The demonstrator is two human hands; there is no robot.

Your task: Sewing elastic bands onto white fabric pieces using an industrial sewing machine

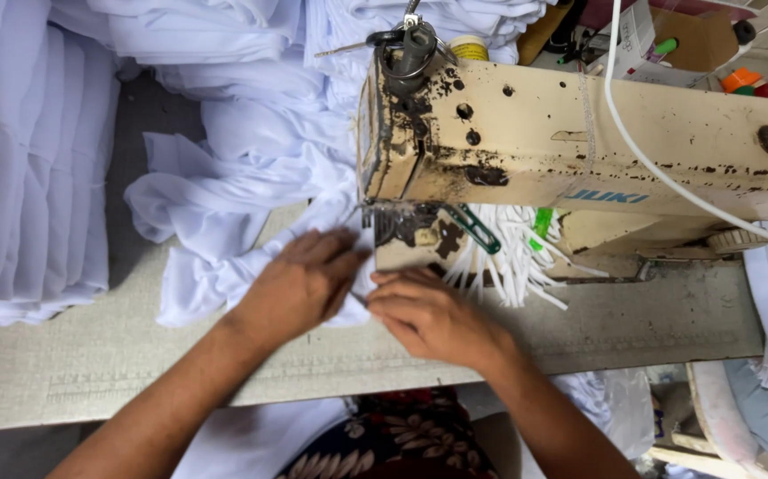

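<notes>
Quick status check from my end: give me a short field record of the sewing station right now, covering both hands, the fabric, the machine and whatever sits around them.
left hand: flat, palm down on the white fabric
right hand: fingers pressing the fabric edge beside the machine head
sewing machine: cream, worn, dark stains
needle area: hidden by the machine head
white strips: bundle hanging under the machine arm
folded white stack: on the left of the table
white cord: across the machine top

Both forearms reach up from the bottom edge and converge toward the middle. The left hand (299, 284) lies palm down, fingers straight and close together, pointing up and to the right. The right hand (433, 315) lies just beside it, knuckles raised, fingers curled, their tips nearly meeting the left fingertips.
</notes>
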